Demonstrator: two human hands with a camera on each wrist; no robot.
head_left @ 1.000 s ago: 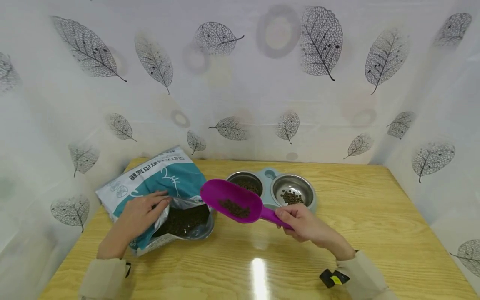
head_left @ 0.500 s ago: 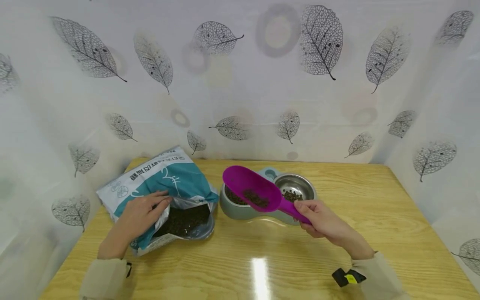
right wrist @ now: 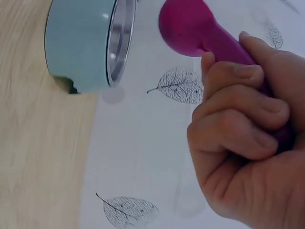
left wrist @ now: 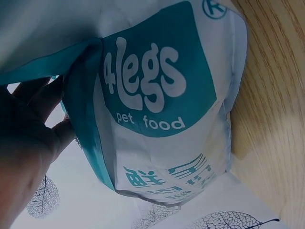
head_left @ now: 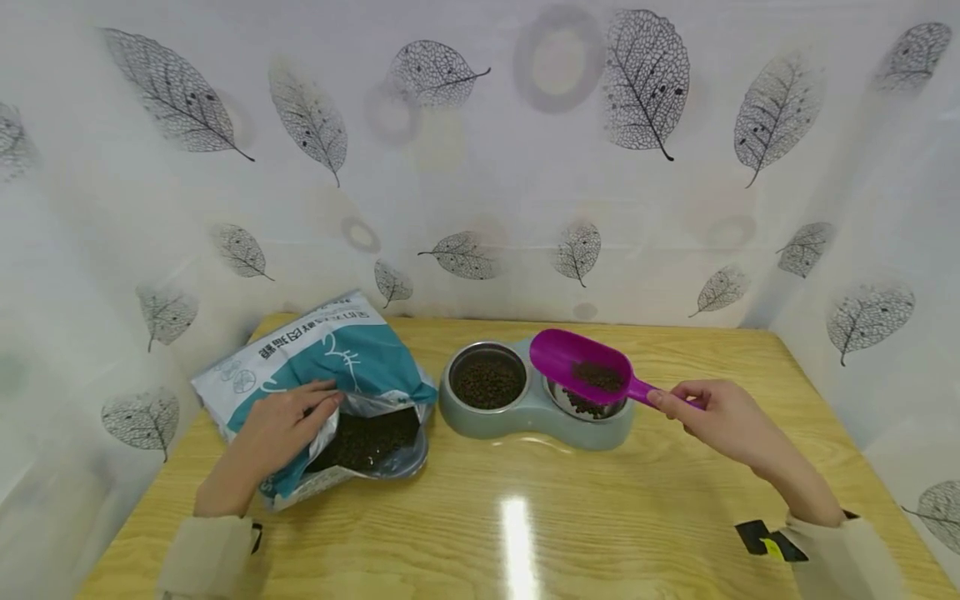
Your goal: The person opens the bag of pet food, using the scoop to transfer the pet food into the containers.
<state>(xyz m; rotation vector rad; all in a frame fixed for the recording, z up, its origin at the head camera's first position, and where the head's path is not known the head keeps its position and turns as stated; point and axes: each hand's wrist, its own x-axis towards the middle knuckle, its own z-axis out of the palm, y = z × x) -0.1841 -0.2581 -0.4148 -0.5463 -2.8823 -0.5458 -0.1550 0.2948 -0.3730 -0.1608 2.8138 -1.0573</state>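
Purple scoop (head_left: pixel 567 360), gripped by the right hand (head_left: pixel 723 421), holds kibble (head_left: pixel 598 377) over a bowl (head_left: pixel 561 400); lower left, the left hand (head_left: pixel 288 425) pinches the bag (head_left: pixel 363 354).

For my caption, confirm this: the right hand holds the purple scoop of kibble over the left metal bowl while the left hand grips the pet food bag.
Not quite: in the head view, the right hand holds the purple scoop of kibble over the right metal bowl, not the left metal bowl. The left hand grips the pet food bag.
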